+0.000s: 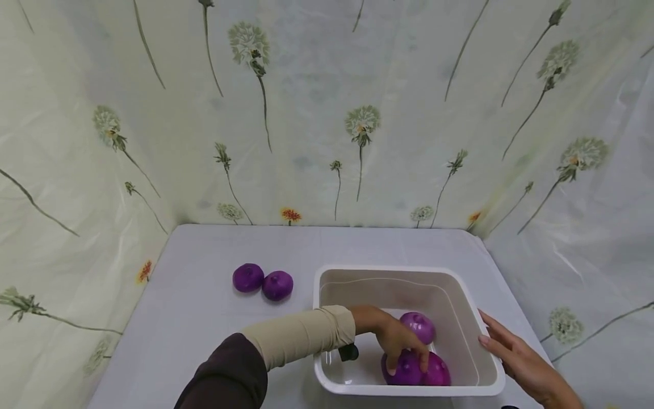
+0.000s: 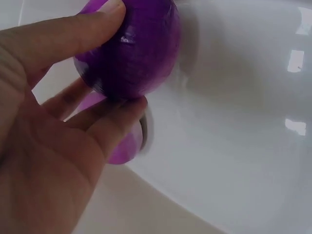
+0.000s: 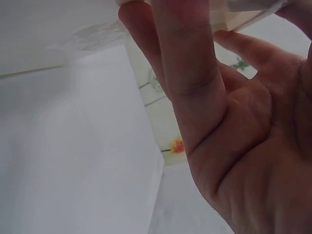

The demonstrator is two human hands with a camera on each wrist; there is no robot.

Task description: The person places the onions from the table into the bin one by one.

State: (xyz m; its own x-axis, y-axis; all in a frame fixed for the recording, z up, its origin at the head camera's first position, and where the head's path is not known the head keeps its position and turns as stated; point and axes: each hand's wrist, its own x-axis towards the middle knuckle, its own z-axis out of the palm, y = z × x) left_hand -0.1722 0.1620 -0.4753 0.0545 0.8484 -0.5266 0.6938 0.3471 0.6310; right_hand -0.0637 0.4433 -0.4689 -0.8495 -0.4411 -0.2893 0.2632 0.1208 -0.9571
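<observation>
Inside the white tub (image 1: 460, 307), at its near side, a purple onion (image 1: 406, 369) is gripped by the left hand (image 1: 395, 339). The right hand (image 1: 516, 355) is laid with straight fingers against the tub's right rim.

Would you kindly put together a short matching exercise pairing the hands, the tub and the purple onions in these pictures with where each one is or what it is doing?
Column one:
1. left hand
2. right hand
3. white tub
4. two purple onions

Column two:
a. lie side by side on the table, left of the tub
b. rests with straight fingers against the tub's right rim
c. reaches into the tub and grips a purple onion
d. stands on the grey table and holds three onions

Pairs: 1-c, 2-b, 3-d, 4-a
</observation>
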